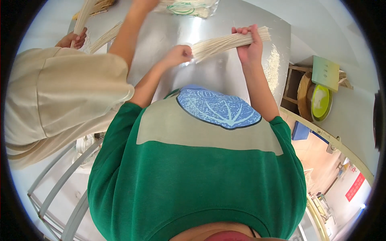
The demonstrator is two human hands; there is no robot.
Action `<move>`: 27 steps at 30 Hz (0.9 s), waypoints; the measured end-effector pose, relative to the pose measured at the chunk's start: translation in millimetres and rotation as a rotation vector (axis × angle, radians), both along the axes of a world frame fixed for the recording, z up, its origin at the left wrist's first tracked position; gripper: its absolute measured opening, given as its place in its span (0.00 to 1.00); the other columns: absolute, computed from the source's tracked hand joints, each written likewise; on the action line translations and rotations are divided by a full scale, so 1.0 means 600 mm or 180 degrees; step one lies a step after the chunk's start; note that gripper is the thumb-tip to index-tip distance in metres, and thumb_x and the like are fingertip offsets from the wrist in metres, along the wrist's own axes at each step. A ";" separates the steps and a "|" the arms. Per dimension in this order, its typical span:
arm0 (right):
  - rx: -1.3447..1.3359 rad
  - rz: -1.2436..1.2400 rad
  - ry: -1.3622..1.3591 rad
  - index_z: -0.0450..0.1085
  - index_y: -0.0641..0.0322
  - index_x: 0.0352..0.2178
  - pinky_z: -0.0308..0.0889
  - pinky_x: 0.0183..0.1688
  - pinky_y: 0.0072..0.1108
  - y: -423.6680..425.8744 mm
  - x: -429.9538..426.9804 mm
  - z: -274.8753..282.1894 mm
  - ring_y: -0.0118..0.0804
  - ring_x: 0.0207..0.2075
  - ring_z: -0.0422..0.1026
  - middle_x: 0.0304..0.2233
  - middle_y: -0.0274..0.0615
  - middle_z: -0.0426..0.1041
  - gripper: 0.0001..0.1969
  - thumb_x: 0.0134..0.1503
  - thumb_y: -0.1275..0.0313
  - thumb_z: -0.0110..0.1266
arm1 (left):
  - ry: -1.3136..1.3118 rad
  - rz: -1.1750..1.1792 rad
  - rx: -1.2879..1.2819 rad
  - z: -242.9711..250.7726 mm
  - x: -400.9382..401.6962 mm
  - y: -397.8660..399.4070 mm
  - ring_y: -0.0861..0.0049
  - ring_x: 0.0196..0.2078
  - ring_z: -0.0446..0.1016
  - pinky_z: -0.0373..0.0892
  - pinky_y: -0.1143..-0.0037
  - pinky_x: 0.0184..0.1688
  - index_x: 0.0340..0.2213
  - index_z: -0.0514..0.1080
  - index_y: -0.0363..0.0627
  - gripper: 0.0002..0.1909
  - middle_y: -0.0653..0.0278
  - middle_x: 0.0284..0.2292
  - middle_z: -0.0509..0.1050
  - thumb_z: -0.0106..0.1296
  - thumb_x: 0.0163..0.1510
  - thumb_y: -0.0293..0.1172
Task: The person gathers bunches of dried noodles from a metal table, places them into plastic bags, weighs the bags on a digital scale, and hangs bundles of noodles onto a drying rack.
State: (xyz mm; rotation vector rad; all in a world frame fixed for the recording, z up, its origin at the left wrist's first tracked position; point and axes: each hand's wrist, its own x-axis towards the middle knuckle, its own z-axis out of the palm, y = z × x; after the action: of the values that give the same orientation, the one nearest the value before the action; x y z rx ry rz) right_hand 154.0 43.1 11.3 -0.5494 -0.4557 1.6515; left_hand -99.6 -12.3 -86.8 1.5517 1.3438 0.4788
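Observation:
My right hand [250, 45] grips a bundle of thin, pale dried noodles [220, 45] near its right end, with the thumb on the near side. The bundle is raised over a metal tabletop [208, 70] and slants slightly down to the left. At its left end is my left hand [179, 55], fingers curled, close against the strand tips. Whether any strand is pinched there cannot be made out.
Beside me on the left, a co-worker in a beige top [75, 93] holds another noodle bundle [83, 21]; their other arm [129, 33] reaches across the table. More noodles [105, 37] lie nearby. A clear plastic bag [193, 8] sits far back. Noodle scraps [273, 70] line the right side.

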 end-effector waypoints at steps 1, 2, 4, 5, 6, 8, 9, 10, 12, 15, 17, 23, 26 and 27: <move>-0.0090 -0.0074 0.0223 0.60 0.59 0.25 0.59 0.51 0.37 0.005 0.008 0.000 0.34 0.30 0.65 0.20 0.36 0.62 0.10 0.57 0.65 0.45 | 0.0241 0.0514 0.0162 -0.001 -0.009 0.001 0.75 0.36 0.71 0.65 0.76 0.43 0.38 0.69 0.41 0.17 0.64 0.34 0.73 0.55 0.43 0.28; -0.0078 -0.0082 0.0229 0.60 0.59 0.25 0.59 0.51 0.37 0.006 0.010 -0.001 0.34 0.30 0.65 0.20 0.36 0.62 0.10 0.57 0.65 0.45 | 0.0246 0.0506 0.0174 -0.004 -0.008 0.002 0.75 0.36 0.71 0.65 0.76 0.43 0.38 0.69 0.41 0.17 0.64 0.34 0.73 0.55 0.43 0.28; -0.0572 -0.0476 0.0557 0.59 0.59 0.30 0.63 0.46 0.34 0.007 0.019 -0.016 0.35 0.30 0.65 0.21 0.36 0.63 0.11 0.55 0.64 0.48 | 0.0319 0.1989 0.1886 0.032 0.019 -0.007 0.70 0.43 0.68 0.62 0.74 0.48 0.43 0.65 0.42 0.20 0.59 0.41 0.69 0.50 0.46 0.27; -0.0565 -0.0518 0.0570 0.59 0.59 0.30 0.63 0.46 0.34 0.006 0.022 -0.021 0.35 0.30 0.65 0.21 0.36 0.63 0.11 0.55 0.64 0.48 | 0.0379 0.1625 0.2149 0.072 0.041 -0.015 0.65 0.49 0.63 0.57 0.71 0.52 0.48 0.59 0.41 0.24 0.55 0.47 0.63 0.49 0.48 0.29; -0.0772 -0.0582 0.0584 0.59 0.59 0.30 0.63 0.47 0.35 0.003 0.017 -0.024 0.35 0.30 0.65 0.22 0.36 0.63 0.11 0.55 0.64 0.49 | 0.0596 0.1149 0.2673 0.114 0.068 -0.026 0.62 0.51 0.61 0.55 0.69 0.54 0.49 0.58 0.40 0.27 0.53 0.48 0.62 0.50 0.48 0.32; -0.1057 -0.0640 0.0591 0.58 0.59 0.31 0.62 0.47 0.39 -0.002 0.011 -0.035 0.36 0.32 0.65 0.24 0.38 0.63 0.12 0.54 0.63 0.50 | 0.1376 0.0402 0.2990 0.173 0.114 -0.038 0.59 0.51 0.61 0.54 0.64 0.54 0.50 0.57 0.41 0.30 0.52 0.47 0.63 0.52 0.46 0.35; -0.1045 -0.0651 0.0607 0.58 0.59 0.31 0.62 0.47 0.39 -0.006 0.006 -0.026 0.36 0.32 0.65 0.24 0.38 0.63 0.12 0.54 0.63 0.50 | 0.1707 0.0131 0.3162 0.181 0.125 -0.037 0.59 0.50 0.62 0.54 0.63 0.54 0.50 0.57 0.41 0.31 0.53 0.45 0.65 0.53 0.45 0.35; -0.1155 -0.0528 0.0697 0.58 0.59 0.31 0.61 0.47 0.41 -0.013 0.001 -0.014 0.38 0.32 0.65 0.24 0.39 0.63 0.13 0.54 0.63 0.50 | 0.1711 0.0114 0.3179 0.176 0.123 -0.030 0.59 0.50 0.62 0.54 0.63 0.54 0.50 0.57 0.41 0.31 0.53 0.45 0.65 0.53 0.45 0.35; -0.1228 -0.0297 0.0914 0.60 0.61 0.33 0.54 0.53 0.47 -0.017 0.006 -0.017 0.43 0.37 0.64 0.31 0.45 0.63 0.12 0.55 0.64 0.46 | 0.2080 -0.0239 0.2136 0.149 0.112 -0.011 0.58 0.40 0.70 0.61 0.62 0.48 0.48 0.59 0.40 0.31 0.58 0.36 0.71 0.55 0.43 0.36; -0.0838 0.0277 0.0808 0.61 0.62 0.38 0.46 0.56 0.49 -0.016 0.026 -0.011 0.44 0.44 0.61 0.38 0.48 0.63 0.17 0.54 0.59 0.46 | 0.1579 -0.0145 0.1351 0.119 0.097 -0.003 0.69 0.24 0.72 0.68 0.66 0.38 0.45 0.63 0.40 0.26 0.67 0.25 0.71 0.55 0.44 0.33; -0.0632 0.0255 0.0166 0.53 0.61 0.52 0.35 0.58 0.51 -0.019 0.048 -0.025 0.47 0.57 0.47 0.54 0.51 0.51 0.32 0.52 0.52 0.48 | 0.0120 -0.0132 -0.0356 0.111 0.080 0.006 0.76 0.21 0.69 0.69 0.69 0.33 0.44 0.64 0.41 0.24 0.69 0.23 0.69 0.54 0.45 0.32; -0.1476 -0.0455 -0.0656 0.26 0.46 0.59 0.25 0.56 0.54 -0.030 0.100 -0.080 0.44 0.62 0.21 0.62 0.42 0.21 0.53 0.43 0.44 0.53 | -0.1998 -0.0103 -0.2416 0.137 0.089 0.007 0.87 0.19 0.65 0.70 0.74 0.31 0.43 0.64 0.39 0.21 0.74 0.22 0.66 0.53 0.46 0.30; -0.1127 0.0660 0.0474 0.42 0.64 0.56 0.43 0.59 0.43 -0.044 0.055 -0.079 0.45 0.61 0.42 0.58 0.54 0.44 0.40 0.51 0.51 0.48 | -0.2416 -0.0412 -0.2630 0.142 0.098 0.013 0.85 0.20 0.66 0.70 0.73 0.32 0.45 0.63 0.38 0.22 0.72 0.22 0.67 0.52 0.48 0.31; -0.1111 0.0632 0.0486 0.42 0.64 0.56 0.43 0.59 0.43 -0.043 0.041 -0.075 0.45 0.61 0.42 0.58 0.54 0.44 0.40 0.51 0.51 0.48 | -0.2394 -0.0442 -0.2629 0.142 0.105 0.013 0.85 0.20 0.66 0.70 0.73 0.32 0.45 0.63 0.38 0.22 0.72 0.22 0.67 0.52 0.48 0.31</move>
State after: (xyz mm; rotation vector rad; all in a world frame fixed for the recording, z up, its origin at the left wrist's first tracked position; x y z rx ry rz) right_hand 178.5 17.0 -33.7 -0.6435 -0.1100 1.9644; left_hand -36.9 -4.2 -1.4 0.6542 0.6833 0.3037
